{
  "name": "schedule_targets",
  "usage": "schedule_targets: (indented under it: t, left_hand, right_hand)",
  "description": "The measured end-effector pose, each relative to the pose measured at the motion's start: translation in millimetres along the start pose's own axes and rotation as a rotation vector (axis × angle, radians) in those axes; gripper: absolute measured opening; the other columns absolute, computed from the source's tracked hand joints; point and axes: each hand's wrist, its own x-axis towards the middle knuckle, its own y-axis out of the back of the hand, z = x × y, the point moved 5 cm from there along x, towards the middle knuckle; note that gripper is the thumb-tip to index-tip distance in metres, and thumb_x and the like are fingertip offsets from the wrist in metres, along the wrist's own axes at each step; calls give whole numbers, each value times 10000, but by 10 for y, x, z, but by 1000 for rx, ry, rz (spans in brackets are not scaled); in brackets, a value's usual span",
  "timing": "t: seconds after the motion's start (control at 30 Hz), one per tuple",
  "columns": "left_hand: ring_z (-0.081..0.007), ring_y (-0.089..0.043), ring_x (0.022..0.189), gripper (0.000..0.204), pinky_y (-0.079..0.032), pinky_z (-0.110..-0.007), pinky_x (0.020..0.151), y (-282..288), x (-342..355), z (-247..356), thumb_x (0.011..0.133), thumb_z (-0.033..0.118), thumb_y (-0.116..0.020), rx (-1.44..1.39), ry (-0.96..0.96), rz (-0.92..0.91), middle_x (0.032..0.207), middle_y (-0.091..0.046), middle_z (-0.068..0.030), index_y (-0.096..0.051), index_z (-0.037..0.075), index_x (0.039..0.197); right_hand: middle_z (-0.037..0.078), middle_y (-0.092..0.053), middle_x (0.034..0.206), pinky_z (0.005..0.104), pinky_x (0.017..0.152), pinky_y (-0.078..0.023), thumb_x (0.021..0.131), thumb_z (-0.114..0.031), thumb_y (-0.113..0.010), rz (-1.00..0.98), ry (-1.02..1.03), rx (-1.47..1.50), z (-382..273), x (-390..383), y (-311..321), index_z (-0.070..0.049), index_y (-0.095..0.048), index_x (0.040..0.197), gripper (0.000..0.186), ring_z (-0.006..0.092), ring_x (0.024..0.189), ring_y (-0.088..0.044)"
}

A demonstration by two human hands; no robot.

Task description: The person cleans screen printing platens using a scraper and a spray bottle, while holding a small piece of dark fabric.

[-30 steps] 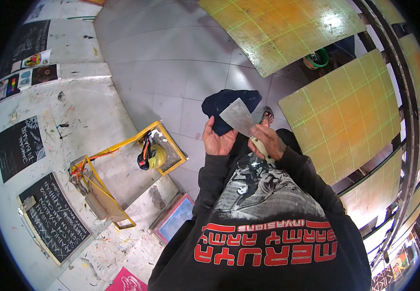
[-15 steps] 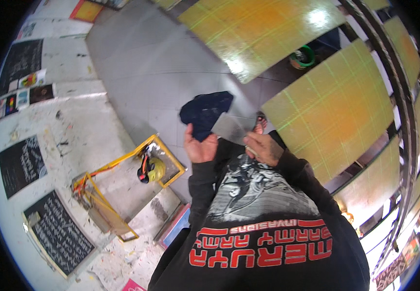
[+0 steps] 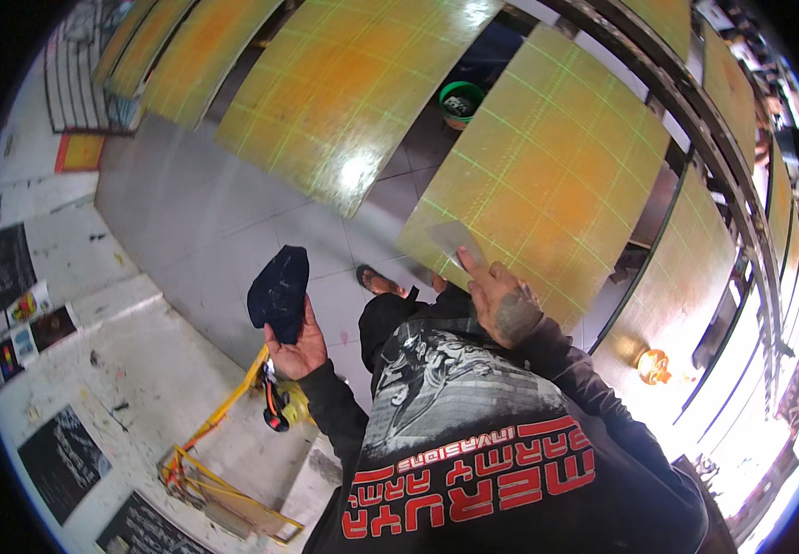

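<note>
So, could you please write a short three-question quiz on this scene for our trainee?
1. Which hand holds the flat scraper?
2. True or false: the left hand is empty.
3. The large board nearest the scraper is mainly: A, black; B, white; C, yellow.

Key:
1. The right hand.
2. False; it holds a dark blue cloth.
3. C.

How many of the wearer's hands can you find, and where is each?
2: the left hand, left of centre, holding the dark blue cloth; the right hand, right of centre, gripping the scraper. Both are in plain view.
</note>
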Motion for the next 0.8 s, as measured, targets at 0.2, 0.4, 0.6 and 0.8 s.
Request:
schedule_targets:
  t: [0.2,0.4,0.6,0.8]
  left_hand:
    - [-343,-466,1316,477,-317,-577,1134,-297,203,-217,963,214,-486,16,130,-47,1410,-500,-177,-462,-9,1383]
    - [-340,-495,1289,463,-343,-583,1117,-579,666,-470,964,232,-493,134,381,-166,1388,-523,-167,-484,-12,1358]
    - [-348,-501,1277,452,-365,-591,1100,-1027,1113,-909,969,247,-486,239,641,-227,1383,-528,-164,-489,22,1361]
    - [-359,-508,1267,464,-387,-606,1076,-1397,1003,-1555,974,274,-463,384,932,-337,1396,-517,-152,-477,22,1363]
  right_hand:
    - [212,-588,910,475,719,-514,929,-171,-557,163,-27,127,-92,-77,3,-194,-422,1453,542,397,796,-626]
    - [225,-605,973,473,696,-551,898,-157,-595,371,-157,208,-90,-338,72,-112,-480,1390,508,382,749,-659]
    - [191,-620,921,449,687,-525,894,-130,-596,581,-404,276,-60,-863,-134,-105,-459,1413,537,367,754,-641]
    - [218,-636,1037,427,785,-520,907,-142,-606,806,-391,412,-360,-1005,-125,-116,-395,1457,590,392,877,-638]
